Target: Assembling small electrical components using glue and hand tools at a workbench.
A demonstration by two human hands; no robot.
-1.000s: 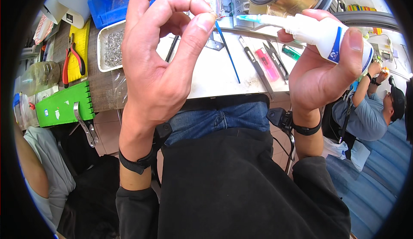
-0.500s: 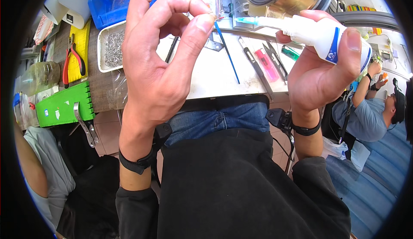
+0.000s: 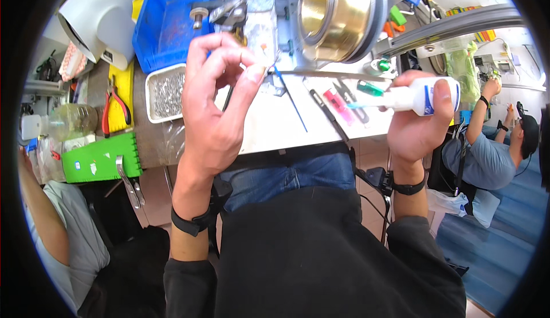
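My left hand [image 3: 215, 103] is raised over the work surface, its thumb and forefinger pinched on a tiny piece too small to make out. In my right hand [image 3: 415, 134] a white squeeze bottle [image 3: 423, 95] with a blue-marked label lies on its side. Its thin pale-blue tip [image 3: 358, 107] points left, well apart from the left fingertips. Under the hands, a white work surface [image 3: 269, 126] carries a slim blue stick [image 3: 293, 101], a dark pen-like tool [image 3: 329, 114], a pink translucent item [image 3: 338, 100] and a green one [image 3: 370, 88].
Left lie a white tray of small metal pieces [image 3: 166, 93], a blue bin [image 3: 172, 23], red-handled pliers [image 3: 116, 105] and a green notched board [image 3: 103, 157]. Behind stand a brass-coloured cylinder [image 3: 338, 17] and a metal clamp-like fixture [image 3: 229, 11]. Other people sit at both sides.
The bottle has drawn back and down, its tip now farther from my left fingertips. My left hand sits lower, still pinching. The view has shifted, showing more of the bench's back.
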